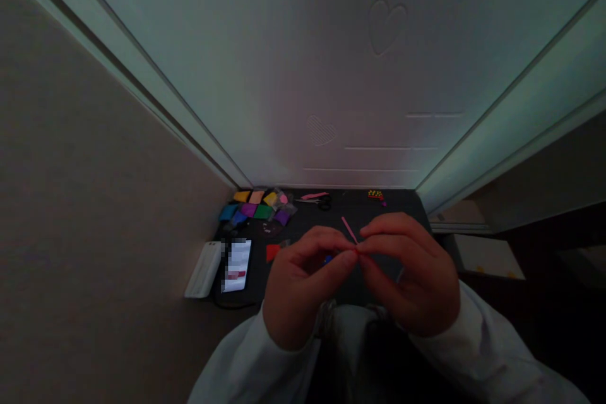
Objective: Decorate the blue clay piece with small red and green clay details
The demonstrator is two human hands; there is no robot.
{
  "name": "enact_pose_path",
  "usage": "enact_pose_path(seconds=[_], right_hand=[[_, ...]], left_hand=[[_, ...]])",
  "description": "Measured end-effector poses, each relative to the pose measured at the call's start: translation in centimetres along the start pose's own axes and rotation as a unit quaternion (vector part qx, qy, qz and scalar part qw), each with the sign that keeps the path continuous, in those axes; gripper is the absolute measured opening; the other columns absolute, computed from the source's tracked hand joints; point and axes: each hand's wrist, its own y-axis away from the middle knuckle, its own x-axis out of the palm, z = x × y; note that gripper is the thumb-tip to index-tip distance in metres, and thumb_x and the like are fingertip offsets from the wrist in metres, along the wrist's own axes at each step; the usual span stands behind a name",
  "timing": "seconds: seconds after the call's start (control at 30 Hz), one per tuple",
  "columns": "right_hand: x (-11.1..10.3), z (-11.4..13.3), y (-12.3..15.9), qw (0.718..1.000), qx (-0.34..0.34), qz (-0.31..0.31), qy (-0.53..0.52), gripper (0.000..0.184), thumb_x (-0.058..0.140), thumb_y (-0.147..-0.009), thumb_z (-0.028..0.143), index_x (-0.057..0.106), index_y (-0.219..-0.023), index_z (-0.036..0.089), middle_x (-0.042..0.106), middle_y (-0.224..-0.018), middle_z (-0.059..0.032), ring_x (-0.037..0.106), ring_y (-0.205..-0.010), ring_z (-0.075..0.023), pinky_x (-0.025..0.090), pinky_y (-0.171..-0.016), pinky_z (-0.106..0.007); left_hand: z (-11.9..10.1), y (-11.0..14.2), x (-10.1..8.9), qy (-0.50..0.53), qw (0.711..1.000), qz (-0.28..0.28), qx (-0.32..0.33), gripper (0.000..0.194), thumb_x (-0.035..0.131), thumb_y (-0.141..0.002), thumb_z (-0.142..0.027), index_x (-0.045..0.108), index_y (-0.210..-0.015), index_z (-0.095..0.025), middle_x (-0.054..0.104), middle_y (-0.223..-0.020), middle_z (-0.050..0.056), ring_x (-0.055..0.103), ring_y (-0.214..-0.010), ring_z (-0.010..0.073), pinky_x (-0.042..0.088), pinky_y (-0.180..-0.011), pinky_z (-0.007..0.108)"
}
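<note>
My left hand [307, 278] and my right hand [409, 271] meet fingertip to fingertip over the dark table. Between them they pinch a small red piece of clay [356, 250], mostly covered by the fingers. A thin pink stick [349, 229] points up and away just behind the fingertips; whether it is held or lies on the table I cannot tell. Under my left hand a small blue thing [327, 259] shows in part. Beside that hand's knuckles lies a red packet [272, 252].
Several coloured clay packets [262, 211] cover the table's far left. Scissors [315, 201] and a pink strip [315, 195] lie at the back. A red-and-yellow dotted piece [375, 194] sits far right. A lit phone [237, 265] stands beside a white object [203, 269]. A white panel [331, 76] rises behind.
</note>
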Motion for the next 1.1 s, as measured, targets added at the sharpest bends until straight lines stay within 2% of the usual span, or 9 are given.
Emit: enact_pose_path(seconds=[0.23, 0.6, 0.87, 1.1], right_hand=[[0.73, 0.39, -0.05, 1.000, 0.000, 0.009, -0.020, 0.021, 0.061, -0.065, 0.003, 0.060, -0.084, 0.013, 0.061, -0.081, -0.0067, 0.056, -0.077, -0.0152, 0.049, -0.065, -0.031], [0.80, 0.61, -0.15, 1.000, 0.008, 0.009, -0.026, 0.016, 0.060, -0.068, 0.004, 0.060, -0.080, 0.014, 0.061, -0.081, -0.0065, 0.057, -0.076, -0.0149, 0.048, -0.065, -0.032], [1.04, 0.70, 0.09, 0.999, 0.001, 0.012, -0.034, 0.020, 0.061, -0.067, 0.004, 0.059, -0.084, 0.014, 0.061, -0.082, -0.0060, 0.057, -0.076, -0.0149, 0.048, -0.066, -0.032], [0.34, 0.51, 0.28, 1.000, 0.000, 0.003, -0.019, 0.016, 0.060, -0.067, 0.003, 0.060, -0.080, 0.013, 0.061, -0.080, -0.0065, 0.057, -0.075, -0.0146, 0.049, -0.064, -0.031]], left_hand=[[-0.19, 0.34, -0.58, -0.005, 1.000, -0.015, -0.003, 0.007, 0.066, -0.069, -0.015, 0.068, -0.070, -0.021, 0.061, -0.075, -0.001, 0.055, -0.076, 0.0126, 0.041, -0.071, 0.023], [-0.30, 0.46, -0.61, 0.005, 1.000, -0.021, -0.011, 0.006, 0.066, -0.069, -0.017, 0.069, -0.071, -0.022, 0.061, -0.074, -0.001, 0.055, -0.075, 0.0123, 0.041, -0.070, 0.022], [-0.20, 0.97, -0.79, 0.003, 0.999, -0.036, -0.006, 0.007, 0.066, -0.069, -0.016, 0.068, -0.070, -0.022, 0.062, -0.074, -0.001, 0.055, -0.075, 0.0125, 0.042, -0.070, 0.023], [-0.04, 0.73, -0.05, 0.000, 1.000, -0.025, -0.015, 0.005, 0.065, -0.069, -0.017, 0.068, -0.068, -0.021, 0.061, -0.073, 0.000, 0.054, -0.075, 0.0129, 0.042, -0.070, 0.023]])
